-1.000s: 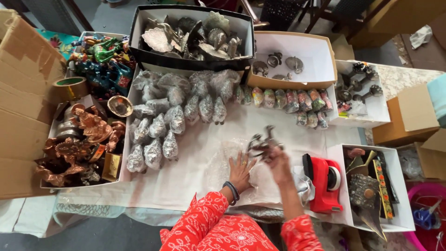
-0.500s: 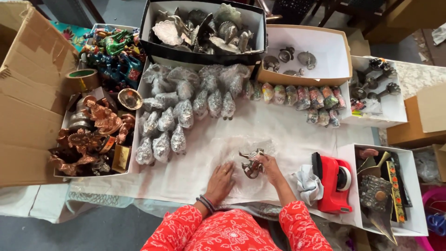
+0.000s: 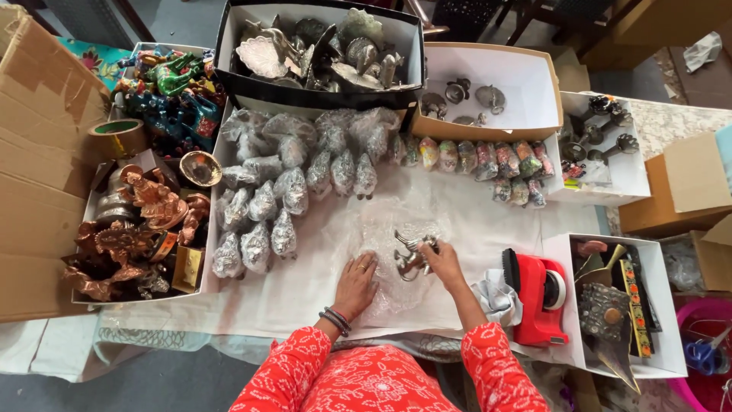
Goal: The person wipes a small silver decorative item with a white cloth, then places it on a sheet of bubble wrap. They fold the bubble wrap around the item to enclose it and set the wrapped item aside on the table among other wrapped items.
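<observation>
- Wrapping step: right hand (image 3: 444,263) pinches metal figurine (image 3: 412,254) on bubble wrap (image 3: 381,252).
- Left hand (image 3: 357,281) spread flat, pressing the wrap on counter (image 3: 305,294), just left of the figurine.
- Next move probably needs wrap folded over; tape dispenser (image 3: 537,297) sits right of the hands.

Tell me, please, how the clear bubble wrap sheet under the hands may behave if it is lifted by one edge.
The bubble wrap sheet looks thin and crinkled, so it would probably flop and sag. It seems very light; the left hand presses it flat. The silver figurine in the right hand might slide off.
</observation>
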